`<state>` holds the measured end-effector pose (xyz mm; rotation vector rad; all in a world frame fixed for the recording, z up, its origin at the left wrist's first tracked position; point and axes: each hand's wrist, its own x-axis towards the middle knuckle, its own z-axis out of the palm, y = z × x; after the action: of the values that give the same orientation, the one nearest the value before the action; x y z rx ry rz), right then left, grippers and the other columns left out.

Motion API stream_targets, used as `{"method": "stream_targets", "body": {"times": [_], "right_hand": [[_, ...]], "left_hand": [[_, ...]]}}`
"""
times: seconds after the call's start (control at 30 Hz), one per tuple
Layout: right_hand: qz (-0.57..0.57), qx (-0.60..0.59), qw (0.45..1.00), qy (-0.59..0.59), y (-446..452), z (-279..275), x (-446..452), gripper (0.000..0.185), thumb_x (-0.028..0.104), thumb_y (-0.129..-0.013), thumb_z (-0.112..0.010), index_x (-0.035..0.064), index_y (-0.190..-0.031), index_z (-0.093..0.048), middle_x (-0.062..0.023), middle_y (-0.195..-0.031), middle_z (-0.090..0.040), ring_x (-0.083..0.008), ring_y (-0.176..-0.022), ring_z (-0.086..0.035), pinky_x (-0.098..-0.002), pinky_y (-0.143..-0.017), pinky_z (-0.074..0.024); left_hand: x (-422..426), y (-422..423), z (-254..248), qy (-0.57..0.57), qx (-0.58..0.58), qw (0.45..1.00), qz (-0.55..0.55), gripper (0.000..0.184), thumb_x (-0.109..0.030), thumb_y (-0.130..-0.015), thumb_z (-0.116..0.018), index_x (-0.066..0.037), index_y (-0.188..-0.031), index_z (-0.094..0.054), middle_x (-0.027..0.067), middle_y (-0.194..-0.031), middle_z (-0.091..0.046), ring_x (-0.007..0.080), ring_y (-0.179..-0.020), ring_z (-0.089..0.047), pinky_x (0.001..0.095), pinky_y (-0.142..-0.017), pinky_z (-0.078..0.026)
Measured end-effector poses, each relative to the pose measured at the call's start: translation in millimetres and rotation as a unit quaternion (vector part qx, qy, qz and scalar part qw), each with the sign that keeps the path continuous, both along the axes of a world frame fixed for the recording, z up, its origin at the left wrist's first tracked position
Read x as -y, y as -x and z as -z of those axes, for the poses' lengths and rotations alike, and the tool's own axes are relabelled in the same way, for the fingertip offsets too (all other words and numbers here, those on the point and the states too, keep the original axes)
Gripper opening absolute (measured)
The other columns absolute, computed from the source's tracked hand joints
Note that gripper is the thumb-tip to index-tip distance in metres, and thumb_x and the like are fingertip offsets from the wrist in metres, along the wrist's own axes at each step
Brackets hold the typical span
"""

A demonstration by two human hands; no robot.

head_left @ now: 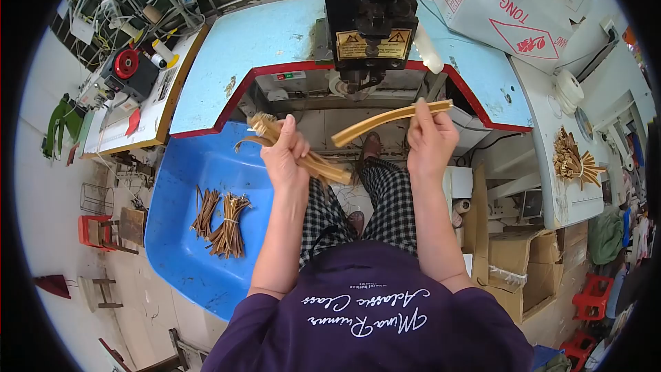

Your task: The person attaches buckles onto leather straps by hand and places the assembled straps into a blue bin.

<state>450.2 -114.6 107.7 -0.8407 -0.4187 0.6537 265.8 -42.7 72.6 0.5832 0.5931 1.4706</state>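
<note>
Your purple T-shirt with white lettering (368,341) is nearest; beyond it are a pale-blue, red-edged desk (265,34), a blue plastic tub (175,200) at your left and a black metal machine head (375,14); your left hand (286,155) is closed round a bundle of flat tan strips (327,168); your right hand (432,143), nearer the machine head, pinches a curved tan strip (375,122), its long axis slanting leftward, its free end just apart from the bundle.

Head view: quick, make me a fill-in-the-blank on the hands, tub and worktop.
In number, the left hand holds ____ strips than the right hand. The tub is coloured ____. The tub is nearer the ____ hand. The front edge of the worktop is coloured ____.

Missing words: more; blue; left; red.
</note>
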Motion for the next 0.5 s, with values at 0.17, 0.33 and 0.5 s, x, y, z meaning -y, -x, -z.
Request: {"method": "stream_targets", "body": {"times": [0.17, 0.33, 0.5], "right_hand": [[0.066, 0.014, 0.997, -0.047, 5.2, -4.5, 0.5, 0.016, 0.008, -0.085, -0.061, 0.0032, -0.072, -0.053, -0.0003, -0.055, -0.046, -0.0013, -0.04, -0.027, -0.0151, -0.035, -0.0177], [0.094, 0.059, 0.992, -0.059, 11.1, -3.7, 1.6, 0.016, 0.008, -0.086, -0.06, 0.0029, -0.073, -0.053, -0.0008, -0.055, -0.046, -0.0014, -0.04, -0.027, -0.0152, -0.035, -0.018], [0.093, 0.048, 0.993, -0.055, -0.1, -5.0, 3.5, 0.015, 0.009, -0.086, -0.059, 0.0024, -0.074, -0.054, -0.0015, -0.056, -0.048, -0.0014, -0.04, -0.028, -0.0151, -0.035, -0.0183]], "left_hand": [[22.3, -9.6, -20.1, -0.008, -0.105, 0.993, 0.059, 0.007, -0.005, -0.082, -0.061, -0.001, -0.088, -0.06, 0.0038, -0.056, -0.055, 0.0048, -0.039, -0.033, 0.0182, -0.035, -0.025], [29.4, -30.0, -38.5, -0.027, -0.161, 0.985, 0.061, 0.007, -0.005, -0.083, -0.06, 0.001, -0.087, -0.06, 0.0064, -0.058, -0.057, 0.0046, -0.036, -0.032, 0.0172, -0.033, -0.022], [25.1, -45.2, -43.3, -0.043, -0.121, 0.989, 0.078, 0.009, -0.006, -0.083, -0.059, 0.002, -0.086, -0.06, 0.0082, -0.06, -0.059, 0.0051, -0.034, -0.033, 0.016, -0.032, -0.021]]}}
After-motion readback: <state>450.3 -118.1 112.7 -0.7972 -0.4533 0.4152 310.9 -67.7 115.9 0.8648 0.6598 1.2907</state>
